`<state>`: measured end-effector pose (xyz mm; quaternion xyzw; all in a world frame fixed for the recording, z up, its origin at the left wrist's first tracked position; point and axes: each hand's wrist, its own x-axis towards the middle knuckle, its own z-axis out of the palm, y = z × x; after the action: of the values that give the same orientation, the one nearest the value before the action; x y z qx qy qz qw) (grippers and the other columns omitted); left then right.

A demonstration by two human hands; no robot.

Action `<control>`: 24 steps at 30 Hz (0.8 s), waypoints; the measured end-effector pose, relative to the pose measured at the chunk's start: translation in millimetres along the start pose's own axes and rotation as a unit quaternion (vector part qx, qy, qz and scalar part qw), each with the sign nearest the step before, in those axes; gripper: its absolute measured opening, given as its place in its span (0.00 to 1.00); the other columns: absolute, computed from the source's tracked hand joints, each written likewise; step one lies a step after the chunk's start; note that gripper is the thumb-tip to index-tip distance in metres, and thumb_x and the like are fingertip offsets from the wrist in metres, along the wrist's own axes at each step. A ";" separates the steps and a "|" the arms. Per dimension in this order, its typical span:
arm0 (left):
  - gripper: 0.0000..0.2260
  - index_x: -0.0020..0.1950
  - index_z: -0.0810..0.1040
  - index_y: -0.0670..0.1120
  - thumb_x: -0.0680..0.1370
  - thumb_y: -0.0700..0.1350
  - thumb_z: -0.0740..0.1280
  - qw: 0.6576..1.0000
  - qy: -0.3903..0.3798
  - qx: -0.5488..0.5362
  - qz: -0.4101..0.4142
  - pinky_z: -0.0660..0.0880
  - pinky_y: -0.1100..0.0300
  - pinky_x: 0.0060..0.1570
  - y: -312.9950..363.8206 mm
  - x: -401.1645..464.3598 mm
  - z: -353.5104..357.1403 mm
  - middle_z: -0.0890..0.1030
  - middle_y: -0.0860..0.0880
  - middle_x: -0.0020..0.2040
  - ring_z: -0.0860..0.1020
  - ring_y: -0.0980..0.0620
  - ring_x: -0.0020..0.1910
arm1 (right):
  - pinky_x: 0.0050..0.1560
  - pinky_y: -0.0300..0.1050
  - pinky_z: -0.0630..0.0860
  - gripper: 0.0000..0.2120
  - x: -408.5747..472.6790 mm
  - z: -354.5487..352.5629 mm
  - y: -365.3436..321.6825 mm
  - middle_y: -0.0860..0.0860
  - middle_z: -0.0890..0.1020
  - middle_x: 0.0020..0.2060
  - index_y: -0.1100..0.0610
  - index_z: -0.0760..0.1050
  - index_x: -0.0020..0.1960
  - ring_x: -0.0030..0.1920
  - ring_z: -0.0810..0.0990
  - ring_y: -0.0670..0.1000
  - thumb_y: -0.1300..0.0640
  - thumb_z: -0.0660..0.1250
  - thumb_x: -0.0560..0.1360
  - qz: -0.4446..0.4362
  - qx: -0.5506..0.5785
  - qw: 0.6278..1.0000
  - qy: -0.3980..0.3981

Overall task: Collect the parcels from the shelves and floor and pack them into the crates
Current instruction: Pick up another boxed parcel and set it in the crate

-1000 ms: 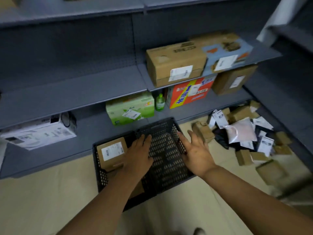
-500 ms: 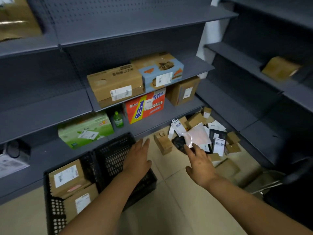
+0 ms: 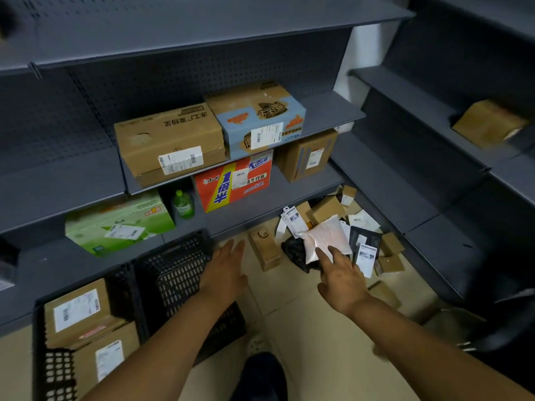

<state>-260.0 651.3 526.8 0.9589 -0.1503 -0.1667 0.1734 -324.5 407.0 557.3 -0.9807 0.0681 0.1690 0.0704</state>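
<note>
The pale pink, soft plastic mailer pouch (image 3: 325, 238) lies atop the heap of small cardboard boxes and labelled packets (image 3: 359, 227) on the tiled floor, beside the lowest shelf; it is judged light, limp and slippery, best pinched at a flat edge. The right hand (image 3: 341, 277) is spread above it, fingers straight, nothing held; the left hand (image 3: 225, 270) is likewise flat and empty over the black perforated plastic crate (image 3: 173, 273).

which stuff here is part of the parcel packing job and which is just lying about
Part of the job:
- black crates, left one already holding two boxes
- floor pile of parcels, with the right hand reaching toward it
- labelled boxes on the shelves
- left hand, open over the empty crate

Just lying about:
- green bottle
- dark chair
</note>
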 end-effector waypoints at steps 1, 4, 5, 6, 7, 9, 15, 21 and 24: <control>0.33 0.78 0.47 0.48 0.78 0.49 0.62 1.000 -0.002 -0.001 -0.003 0.56 0.53 0.72 -1.5 14.0 0.5 0.51 0.46 0.78 0.52 0.46 0.75 | 0.69 0.49 0.60 0.36 13.8 -0.9 0.7 0.53 0.54 0.75 0.49 0.47 0.77 0.72 0.58 0.57 0.52 0.63 0.75 0.001 0.001 1.000 -0.003; 0.32 0.77 0.49 0.48 0.78 0.47 0.62 1.000 -0.007 -0.001 -0.010 0.57 0.53 0.72 -8.1 60.7 2.6 0.53 0.46 0.77 0.54 0.47 0.75 | 0.68 0.48 0.62 0.36 61.4 0.0 4.1 0.52 0.55 0.75 0.49 0.48 0.77 0.71 0.59 0.57 0.52 0.63 0.74 0.002 0.016 0.999 -0.030; 0.32 0.77 0.50 0.47 0.77 0.46 0.62 1.000 -0.008 -0.003 -0.010 0.58 0.53 0.71 -9.6 71.1 2.3 0.53 0.46 0.77 0.55 0.48 0.75 | 0.68 0.47 0.62 0.36 73.6 1.6 4.4 0.53 0.55 0.74 0.50 0.49 0.77 0.71 0.60 0.56 0.52 0.64 0.75 0.000 0.023 0.999 -0.044; 0.32 0.77 0.50 0.47 0.77 0.45 0.62 1.000 -0.008 -0.009 -0.010 0.58 0.54 0.71 -11.7 83.2 3.3 0.54 0.46 0.77 0.55 0.48 0.74 | 0.68 0.47 0.62 0.36 88.7 4.0 5.1 0.53 0.55 0.74 0.50 0.49 0.77 0.71 0.60 0.56 0.51 0.64 0.75 -0.001 0.026 0.998 -0.059; 0.32 0.77 0.50 0.47 0.76 0.43 0.62 1.000 -0.008 -0.017 -0.015 0.58 0.54 0.71 -14.2 97.6 6.3 0.54 0.46 0.77 0.55 0.49 0.74 | 0.68 0.46 0.63 0.36 106.8 7.6 7.0 0.53 0.56 0.74 0.51 0.49 0.77 0.71 0.60 0.56 0.51 0.64 0.75 -0.001 0.026 0.997 -0.072; 0.33 0.77 0.49 0.45 0.76 0.42 0.62 0.999 -0.009 -0.033 -0.033 0.57 0.56 0.72 -19.4 123.3 13.3 0.53 0.46 0.77 0.55 0.49 0.75 | 0.68 0.47 0.63 0.36 140.7 17.3 8.3 0.53 0.58 0.74 0.52 0.49 0.77 0.71 0.61 0.55 0.51 0.64 0.75 -0.005 0.022 0.996 -0.084; 0.36 0.77 0.45 0.49 0.77 0.46 0.64 0.991 -0.040 -0.081 -0.100 0.55 0.56 0.72 -39.7 190.9 55.8 0.48 0.46 0.78 0.52 0.47 0.76 | 0.70 0.47 0.64 0.34 231.5 63.0 12.9 0.52 0.59 0.74 0.53 0.49 0.77 0.73 0.61 0.55 0.50 0.63 0.77 -0.019 0.029 0.991 -0.129; 0.36 0.77 0.44 0.53 0.77 0.47 0.64 0.981 -0.057 -0.103 -0.156 0.59 0.55 0.70 -63.3 253.0 119.9 0.46 0.50 0.78 0.52 0.47 0.76 | 0.72 0.44 0.56 0.35 319.0 136.1 20.8 0.50 0.52 0.77 0.51 0.44 0.77 0.76 0.54 0.53 0.52 0.61 0.78 -0.027 0.075 0.979 -0.189; 0.36 0.77 0.44 0.55 0.77 0.47 0.64 0.976 -0.066 -0.113 -0.172 0.60 0.54 0.70 -78.4 283.1 160.7 0.45 0.51 0.78 0.52 0.47 0.76 | 0.72 0.47 0.57 0.35 360.4 183.7 21.5 0.49 0.51 0.77 0.49 0.43 0.77 0.76 0.52 0.54 0.53 0.61 0.79 -0.018 0.075 0.975 -0.210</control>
<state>-47.1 578.0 279.0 0.9316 0.0257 -0.2725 0.2393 -50.5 375.9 260.5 -0.9164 0.0462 0.3642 0.1595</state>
